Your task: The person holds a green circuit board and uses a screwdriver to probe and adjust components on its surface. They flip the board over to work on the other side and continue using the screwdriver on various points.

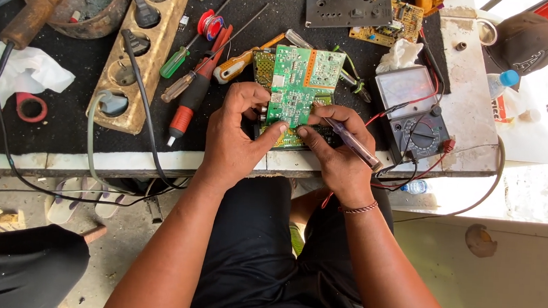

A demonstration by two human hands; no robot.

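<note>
Item: green circuit board [298, 84], held upright-tilted at the near edge of the black workbench [75, 119], just in front of me. A second board seems to lie beneath it, though my hands hide most of that one.

My left hand [239, 135]: fingers closed around the board's left edge, thumb pressed on its lower face.

My right hand [339, 149]: thumb and forefinger pinched on the board's lower right edge; the remaining fingers clamp a clear-handled tester screwdriver [353, 142], which points off to the right.

Just right of the board: analogue multimeter [414, 113] with red and black leads.

Just left: red-and-black-handled tool [190, 98], green-handled screwdriver [175, 63], orange-handled screwdriver [242, 63], all lying on the bench.

Further left: wooden socket strip [140, 46] with a black plug seated; soldering iron with wooden handle [30, 16]; white cloth [20, 72]; red tape roll [30, 107].

Far edge: black plastic panel [349, 7], yellowish circuit board [392, 23].
</note>
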